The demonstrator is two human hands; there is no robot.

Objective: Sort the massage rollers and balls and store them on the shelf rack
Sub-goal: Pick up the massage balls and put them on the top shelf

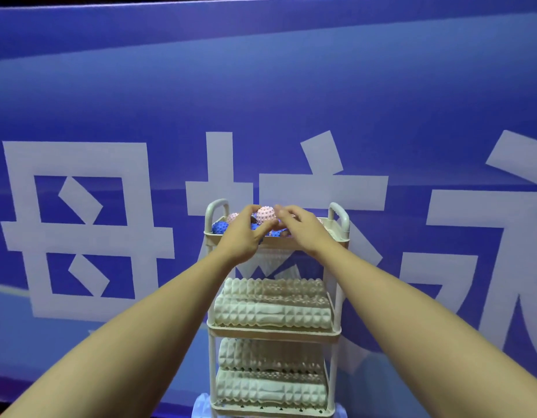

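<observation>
A cream three-tier shelf rack (336,330) stands in front of me. Its top tray holds several spiky balls, pink ones (232,218) and blue ones (219,227). Both of my hands reach over this tray. My left hand (241,236) curls its fingers and thumb round a pink spiky ball (266,213). My right hand (301,229) is just right of that ball, its fingertips blurred against it. Cream ridged massage rollers (273,313) lie on the middle tier, and more rollers (271,390) lie on the bottom tier.
A large blue banner with white characters (80,221) fills the wall right behind the rack. The rack has a looped handle at each top side (216,206). A pale ridged object (202,405) shows at the rack's lower left foot.
</observation>
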